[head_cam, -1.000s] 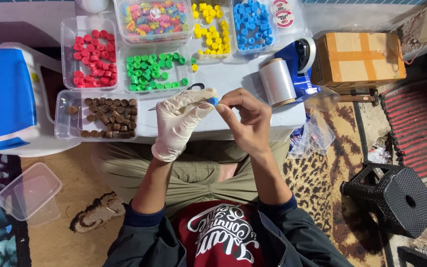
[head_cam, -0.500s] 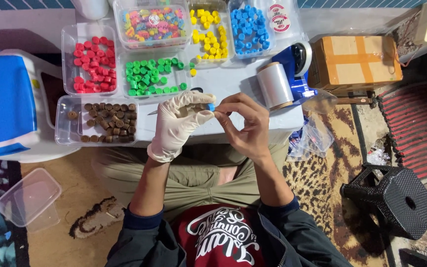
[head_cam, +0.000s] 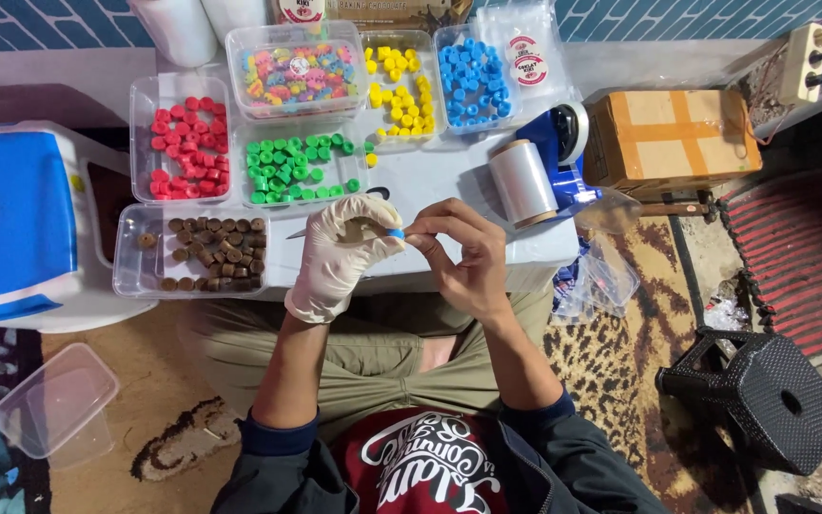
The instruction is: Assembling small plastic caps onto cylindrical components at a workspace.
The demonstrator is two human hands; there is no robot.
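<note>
Blue bead (head_cam: 396, 233) stays pinched between the gloved left hand (head_cam: 342, 255) and bare right hand (head_cam: 463, 255) above the white tabletop's (head_cam: 430, 186) front edge, barely moved. Trays of red beads (head_cam: 185, 146), green beads (head_cam: 299, 168) and brown beads (head_cam: 213, 251) sit left; a taped cardboard box (head_cam: 673, 136) stands right, over patterned carpet (head_cam: 611, 366).

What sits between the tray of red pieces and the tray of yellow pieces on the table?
In the head view, the tray of green pieces lies between the red tray and the yellow tray, just below the mixed-colour tub.
</note>
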